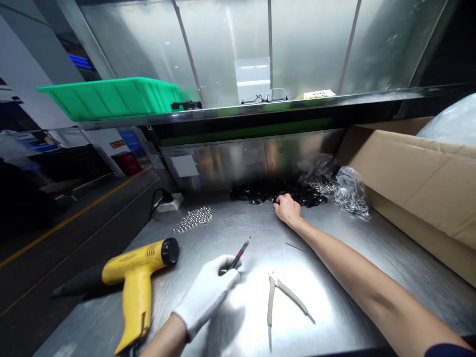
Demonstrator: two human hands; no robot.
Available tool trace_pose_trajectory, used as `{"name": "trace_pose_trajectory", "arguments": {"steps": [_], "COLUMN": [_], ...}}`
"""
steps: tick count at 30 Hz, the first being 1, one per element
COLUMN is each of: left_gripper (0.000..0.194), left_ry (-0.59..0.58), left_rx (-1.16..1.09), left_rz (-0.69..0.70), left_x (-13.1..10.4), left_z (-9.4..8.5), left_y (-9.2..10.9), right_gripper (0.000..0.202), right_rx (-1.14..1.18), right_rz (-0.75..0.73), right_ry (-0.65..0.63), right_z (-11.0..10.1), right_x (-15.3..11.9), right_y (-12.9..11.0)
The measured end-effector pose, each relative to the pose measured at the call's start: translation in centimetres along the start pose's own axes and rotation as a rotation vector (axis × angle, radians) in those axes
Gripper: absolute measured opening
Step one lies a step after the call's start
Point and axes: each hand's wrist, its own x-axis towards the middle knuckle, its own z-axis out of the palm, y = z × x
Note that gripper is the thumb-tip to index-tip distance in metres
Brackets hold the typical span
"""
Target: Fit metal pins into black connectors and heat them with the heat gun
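Note:
My left hand (213, 285), in a white glove, is closed around a slim dark pen-like tool (240, 254) with a red band; its thin tip points up and away from me. At the back of the metal table, my bare right hand (287, 208) reaches the front edge of a heap of small black parts (256, 193). Its fingers are bent together there, and what they grip is hidden. Between my arms lie pliers (275, 290) with beige handles spread apart. A thin metal rod (299, 247) rests beside my right forearm.
A yellow heat gun (137, 272) lies at left, near small shiny metal pieces (194, 219) and a power socket (171, 202). Bags of metal parts (351, 193) and a cardboard box (416, 178) stand at right. The shelf above holds a green bin (111, 99) and glasses (266, 95).

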Motion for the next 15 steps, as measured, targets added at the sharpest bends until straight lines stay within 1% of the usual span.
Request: {"name": "trace_pose_trajectory", "arguments": {"steps": [2,4,6,8,10,11,13,15], "left_gripper": [0.029,0.033,0.034,0.031,0.030,0.031,0.032,0.026], "left_ry": [-0.009,-0.033,-0.058,-0.065,-0.071,-0.079,-0.102,-0.112], "left_rx": [-0.046,-0.085,-0.078,-0.022,0.041,0.062,0.084,0.108], "left_rz": [0.001,-0.013,0.016,0.102,0.165,0.166,0.124,0.095], "left_x": [-0.4,-1.1,-2.0,-3.0,-4.1,-4.6,-5.7,-6.7], "left_z": [-0.1,-0.4,-1.1,-1.7,-2.2,-2.2,-2.1,-1.7], "left_y": [-0.6,-1.0,-1.1,-1.1,-1.1,-1.1,-1.2,-1.2], "right_gripper": [0.028,0.026,0.024,0.020,0.017,0.020,0.032,0.036], "right_rx": [0.062,0.146,0.241,0.335,0.414,0.444,0.481,0.491], "right_rz": [-0.052,-0.155,-0.288,-0.415,-0.524,-0.569,-0.649,-0.732], "right_ry": [-0.007,-0.045,-0.127,-0.215,-0.272,-0.287,-0.295,-0.282], "right_z": [-0.6,-1.4,-2.5,-3.8,-5.3,-6.1,-7.4,-8.3], "right_x": [-0.4,-1.7,-3.9,-6.8,-9.8,-11.2,-13.6,-15.2], "right_y": [-0.6,-0.9,-1.0,-1.0,-1.1,-1.2,-1.5,-1.9]}}
